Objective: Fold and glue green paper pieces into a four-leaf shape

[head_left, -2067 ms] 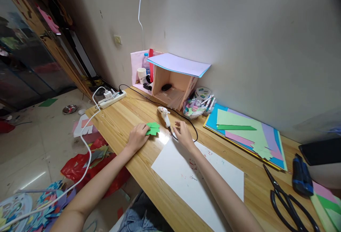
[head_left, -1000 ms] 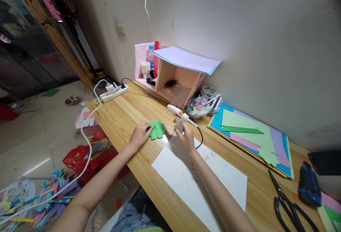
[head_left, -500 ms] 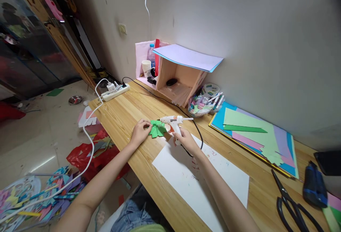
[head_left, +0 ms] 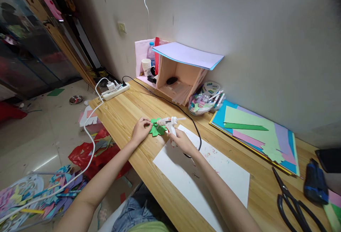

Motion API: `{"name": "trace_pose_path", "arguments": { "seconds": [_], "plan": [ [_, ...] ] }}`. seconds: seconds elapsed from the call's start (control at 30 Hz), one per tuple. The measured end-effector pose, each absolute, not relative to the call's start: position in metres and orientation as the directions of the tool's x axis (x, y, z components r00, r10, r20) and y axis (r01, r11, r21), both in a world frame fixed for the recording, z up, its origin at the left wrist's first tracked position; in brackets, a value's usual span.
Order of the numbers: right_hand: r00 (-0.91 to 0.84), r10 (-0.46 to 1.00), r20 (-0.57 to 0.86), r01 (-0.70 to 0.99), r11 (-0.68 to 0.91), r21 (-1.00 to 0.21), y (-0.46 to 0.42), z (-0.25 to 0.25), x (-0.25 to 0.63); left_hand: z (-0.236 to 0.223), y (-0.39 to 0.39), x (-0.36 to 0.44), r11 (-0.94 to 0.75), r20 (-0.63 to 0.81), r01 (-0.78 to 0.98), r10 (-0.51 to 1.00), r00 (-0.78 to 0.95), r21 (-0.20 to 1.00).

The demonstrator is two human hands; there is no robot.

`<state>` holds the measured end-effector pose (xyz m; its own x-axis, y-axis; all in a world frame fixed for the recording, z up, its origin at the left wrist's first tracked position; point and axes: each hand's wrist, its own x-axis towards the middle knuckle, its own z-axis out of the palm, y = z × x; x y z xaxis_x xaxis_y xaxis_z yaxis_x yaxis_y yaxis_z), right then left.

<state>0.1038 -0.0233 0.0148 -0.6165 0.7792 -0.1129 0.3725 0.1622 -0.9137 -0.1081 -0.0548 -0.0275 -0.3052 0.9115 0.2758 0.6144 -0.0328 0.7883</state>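
Note:
My right hand [head_left: 181, 140] is wrapped round the handle of a white glue gun [head_left: 170, 122], whose nozzle points left over a green paper flower [head_left: 157, 129]. A clear glue stick pokes out of the gun's back end. On the wooden table, my left hand [head_left: 141, 129] pinches the left edge of the flower between thumb and fingers. The nozzle tip is close above the flower's middle; whether it touches, I cannot tell. A white sheet of paper [head_left: 202, 175] with small colour marks lies under my right forearm.
A power strip [head_left: 116, 92] sits at the table's far left corner, with a black cord looping to the gun. Behind stand a cardboard box [head_left: 183, 79] and a tub of markers [head_left: 200, 106]. Coloured papers [head_left: 247, 113] and black scissors [head_left: 289, 198] lie to the right.
The glue gun has shifted slightly left and tilted, bringing its nozzle over the flower's middle. My left hand keeps its pinch on the flower's edge.

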Motion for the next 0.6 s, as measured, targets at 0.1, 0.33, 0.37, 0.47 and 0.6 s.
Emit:
{"name": "trace_pose_path", "arguments": {
  "seconds": [0.1,0.33,0.37,0.47,0.6],
  "plan": [
    [-0.615,0.782,-0.1,0.38,0.182,-0.907,-0.0236,0.0147,0.1029,-0.0284,-0.0545,-0.108,-0.032,0.275,0.611,0.911,-0.309,0.791],
    [-0.617,0.78,-0.107,0.416,0.207,-0.886,-0.023,0.0163,0.1005,-0.0295,-0.0542,-0.1081,-0.034,0.271,0.603,0.912,-0.308,0.797],
    [-0.62,0.778,-0.101,0.411,0.213,-0.886,-0.0228,0.0162,0.1003,-0.0295,-0.0542,-0.1083,-0.033,0.27,0.601,0.912,-0.308,0.798],
    [-0.624,0.776,-0.09,0.403,0.221,-0.888,-0.0225,0.0153,0.1001,-0.0293,-0.0542,-0.1087,-0.031,0.266,0.597,0.913,-0.31,0.801],
    [-0.616,0.78,-0.112,0.416,0.201,-0.887,-0.0216,0.0142,0.0995,-0.0281,-0.0545,-0.1078,-0.032,0.265,0.593,0.913,-0.31,0.805]
  ]
}}
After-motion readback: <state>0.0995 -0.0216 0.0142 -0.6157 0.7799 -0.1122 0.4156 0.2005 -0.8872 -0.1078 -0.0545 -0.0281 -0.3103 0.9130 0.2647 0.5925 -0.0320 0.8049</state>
